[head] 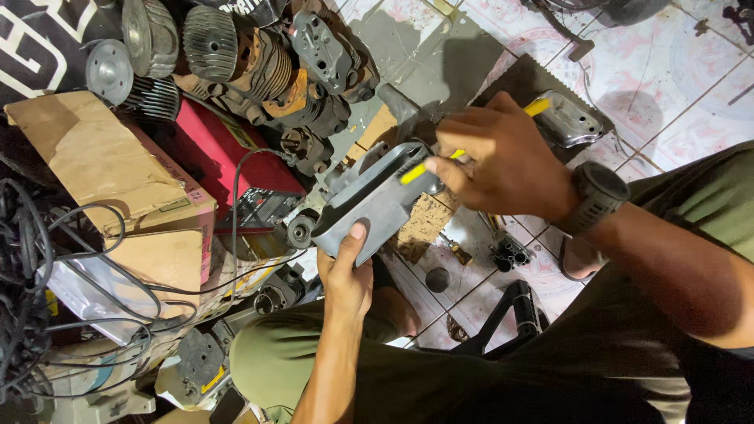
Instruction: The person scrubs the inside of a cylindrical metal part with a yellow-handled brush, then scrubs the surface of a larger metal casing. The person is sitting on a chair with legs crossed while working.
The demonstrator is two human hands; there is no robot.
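At the centre of the frame the left hand [345, 271] grips the lower end of a grey metal casing [373, 200], thumb pressed flat on its face. The right hand [495, 161] closes around a yellow-handled screwdriver [471, 141], whose tip meets the casing's upper edge. To do this well, I judge, the casing should stay braced firmly and the tool kept straight in line, so the tip does not slip toward the holding thumb.

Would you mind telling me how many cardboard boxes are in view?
1: the cardboard box lies at the left, beside the red case and under black cables. More may be hidden in the clutter.
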